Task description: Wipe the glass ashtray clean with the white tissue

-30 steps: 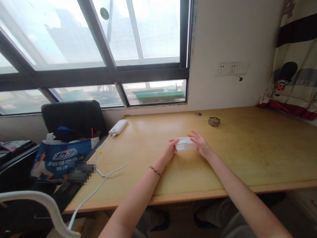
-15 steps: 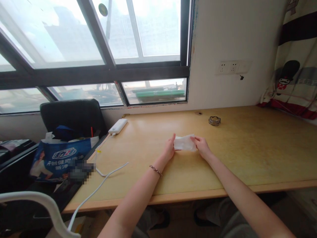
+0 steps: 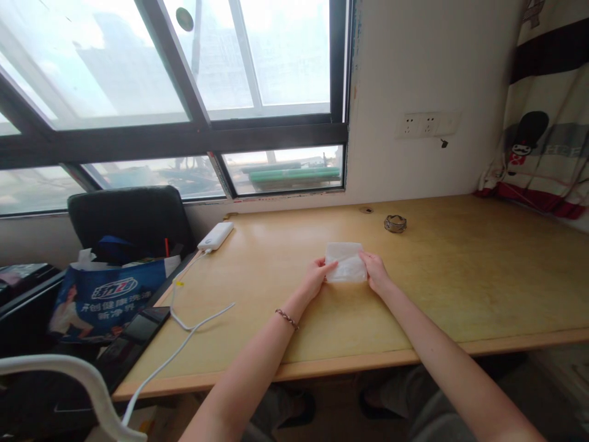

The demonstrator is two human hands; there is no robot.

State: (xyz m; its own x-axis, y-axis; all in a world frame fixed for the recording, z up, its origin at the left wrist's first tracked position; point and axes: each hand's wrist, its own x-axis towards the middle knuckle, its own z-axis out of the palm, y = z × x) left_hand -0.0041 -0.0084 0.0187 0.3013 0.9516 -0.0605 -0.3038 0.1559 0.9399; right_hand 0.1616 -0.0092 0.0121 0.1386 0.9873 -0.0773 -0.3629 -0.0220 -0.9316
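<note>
Between my two hands, just above the wooden table (image 3: pixel 285 334), a thin white tissue (image 3: pixel 347 261) is spread in a roughly square, folded shape. The left edge is pinched by my left hand (image 3: pixel 318 274), whose thumb lies across the front of it. My right hand (image 3: pixel 375 269) grips the opposite edge, thumb near the upper right corner. A diagonal fold or overlap runs over the tissue's face. The fingers behind it are mostly hidden.
A dark woven ring-shaped object (image 3: pixel 395 223) lies toward the back. At the left edge sits a white power bank (image 3: pixel 216 236) with a white cable (image 3: pixel 202 323) trailing forward. Beyond the left edge are a blue bag (image 3: pixel 110 298) and a black chair (image 3: pixel 131 212).
The tissue now shows taller and flatter, its upper edge raised. My left thumb has moved from pointing up to lying across the tissue's front. The view has shifted slightly.
</note>
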